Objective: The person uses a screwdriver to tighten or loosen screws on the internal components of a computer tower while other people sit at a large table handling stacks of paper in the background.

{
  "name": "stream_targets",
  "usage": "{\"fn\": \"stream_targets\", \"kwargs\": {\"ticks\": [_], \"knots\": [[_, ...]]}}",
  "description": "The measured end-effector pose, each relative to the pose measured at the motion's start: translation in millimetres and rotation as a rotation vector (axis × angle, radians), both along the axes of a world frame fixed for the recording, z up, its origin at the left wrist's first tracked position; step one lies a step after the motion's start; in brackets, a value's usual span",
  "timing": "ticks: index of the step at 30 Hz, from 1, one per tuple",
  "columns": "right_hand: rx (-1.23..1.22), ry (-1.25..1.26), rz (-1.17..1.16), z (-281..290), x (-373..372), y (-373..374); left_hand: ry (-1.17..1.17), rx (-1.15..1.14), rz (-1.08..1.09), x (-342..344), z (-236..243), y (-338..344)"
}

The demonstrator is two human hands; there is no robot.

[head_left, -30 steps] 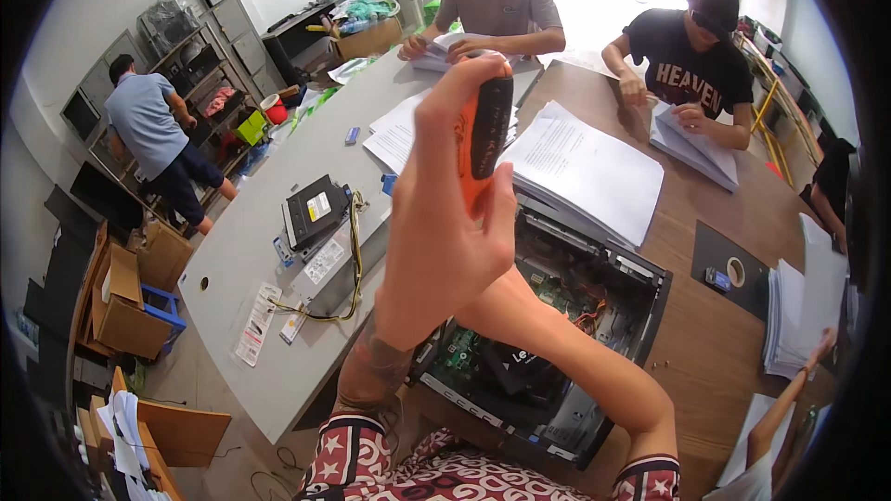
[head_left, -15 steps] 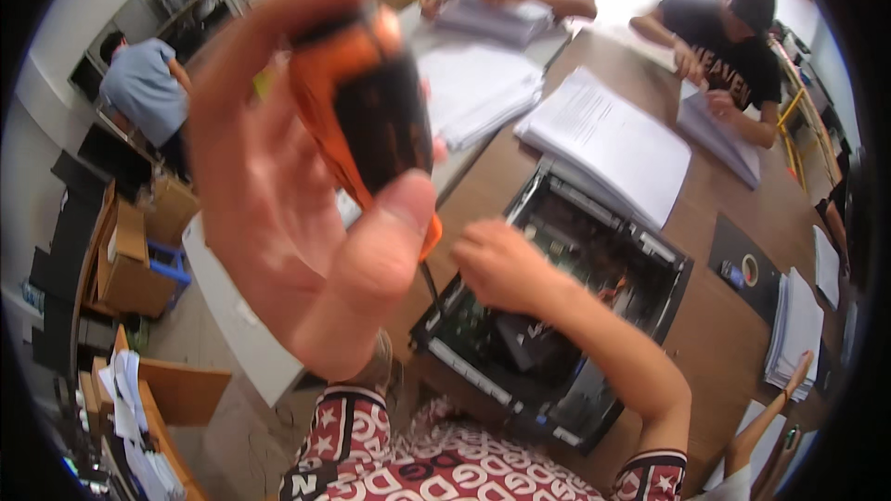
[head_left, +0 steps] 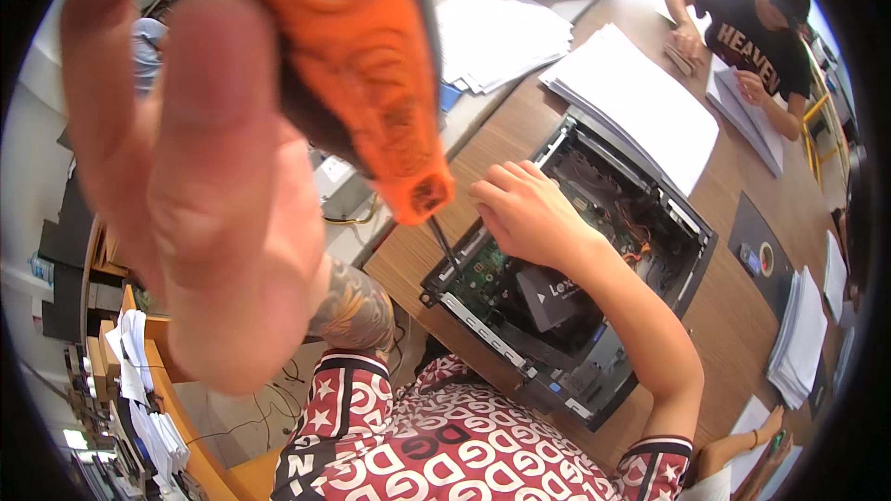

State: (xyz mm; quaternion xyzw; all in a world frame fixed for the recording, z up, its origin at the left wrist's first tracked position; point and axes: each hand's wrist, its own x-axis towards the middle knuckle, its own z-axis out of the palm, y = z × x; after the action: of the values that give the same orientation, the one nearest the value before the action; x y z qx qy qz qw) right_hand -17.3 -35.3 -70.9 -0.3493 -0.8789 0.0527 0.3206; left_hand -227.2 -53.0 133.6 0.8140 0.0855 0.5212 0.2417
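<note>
Large and close in the view, my left hand (head_left: pixel 223 186) is closed around an orange and black electric screwdriver (head_left: pixel 371 65). Its thin dark shaft (head_left: pixel 444 246) slants down to the near-left corner of an open black computer case (head_left: pixel 483 329). Whether the tip touches a screw cannot be made out. Over the case's left side, my right hand (head_left: pixel 538 213) is closed, with its fingers bent down by the rim; anything between them is hidden. Inside the case lie a green circuit board (head_left: pixel 487 269), a dark flat drive-like box (head_left: pixel 561 297) and orange wires (head_left: pixel 640 246).
Paper stacks (head_left: pixel 640 102) lie just beyond the case, and more (head_left: pixel 501 37) on the grey table. To the right are a black mat (head_left: pixel 752 232) with a tape roll (head_left: pixel 766 258) and another paper pile (head_left: pixel 800 334). A co-worker in black (head_left: pixel 742 32) handles papers across the brown table.
My left hand and the screwdriver loom larger and sit further left and higher, with the tool turned. The view has shifted slightly. My right hand stays over the case's left side.
</note>
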Motion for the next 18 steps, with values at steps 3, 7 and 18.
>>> {"fn": "stream_targets", "kwargs": {"ticks": [3, 7, 18], "knots": [[0.003, -0.040, -0.014, 1, 0, 0, -0.135, 0.067, 0.205, 23, -6, -1], [0.059, -0.009, -0.023, 11, 12, -8, -0.291, 0.182, 0.264, 50, -3, -5], [0.025, -0.060, 0.024, 5, 1, -5, -0.400, -0.055, 0.194, 42, -12, -18]]}}
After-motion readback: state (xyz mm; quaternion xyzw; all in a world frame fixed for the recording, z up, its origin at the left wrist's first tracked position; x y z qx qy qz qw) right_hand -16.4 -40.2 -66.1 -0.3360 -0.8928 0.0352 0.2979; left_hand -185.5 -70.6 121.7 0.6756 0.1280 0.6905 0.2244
